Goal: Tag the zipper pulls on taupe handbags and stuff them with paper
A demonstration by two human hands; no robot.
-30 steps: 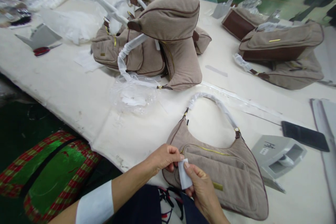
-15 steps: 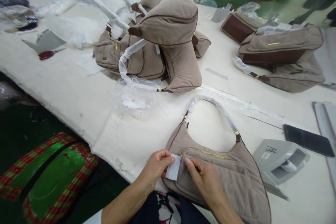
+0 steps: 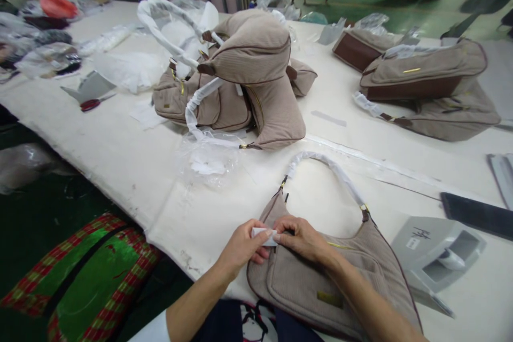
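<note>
A taupe corduroy shoulder bag (image 3: 296,283) lies flat in front of me, its strap (image 3: 334,163) wrapped in white paper. My left hand (image 3: 240,248) pinches a small white paper slip (image 3: 261,235) over the left end of the front pocket's gold zipper. On the slip's right edge, the thumb and fingers of my right hand (image 3: 298,236) are closed; the zipper pull cannot be seen beneath them. Low on the pocket, a gold-toned plate (image 3: 329,298) shows beside my right forearm.
Several similar bags (image 3: 256,48) are heaped beyond, and more bags (image 3: 425,75) lie at right. A grey dispenser-like box (image 3: 436,251) and dark phone-like slab (image 3: 476,215) sit right of my bag. Red-handled scissors (image 3: 90,105) lie left. A plaid-edged green sack (image 3: 92,278) is below the table edge.
My right hand has moved up and left to grip the slip. The slip, earlier hanging flat from my left hand, is now folded or turned over the zipper end. The view has shifted slightly.
</note>
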